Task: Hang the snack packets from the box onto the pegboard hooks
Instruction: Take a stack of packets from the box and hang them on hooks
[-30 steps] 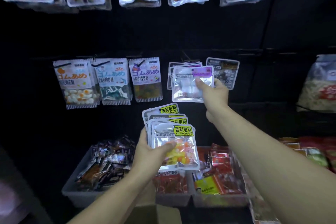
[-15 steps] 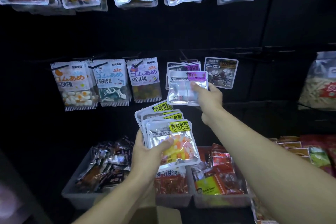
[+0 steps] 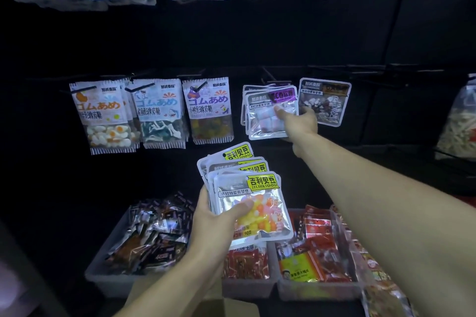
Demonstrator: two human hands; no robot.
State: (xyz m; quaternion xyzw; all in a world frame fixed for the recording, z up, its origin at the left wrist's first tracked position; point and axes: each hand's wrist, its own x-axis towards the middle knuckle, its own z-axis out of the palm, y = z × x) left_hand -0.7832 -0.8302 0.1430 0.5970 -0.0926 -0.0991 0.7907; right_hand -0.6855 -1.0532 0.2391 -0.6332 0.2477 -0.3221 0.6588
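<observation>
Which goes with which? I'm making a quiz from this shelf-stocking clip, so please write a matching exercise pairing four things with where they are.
Things:
1. purple-label packet
2. yellow-label packets
3. egg gummy packet
4. dark wrapped snacks

Places:
A. lying in the leftmost grey bin
B. fanned out in the left hand
C. held by the right hand at the middle-row pegboard hook
D. hanging at the left end of the middle row

Pairs: 1-C, 2-B, 3-D, 4-A
</observation>
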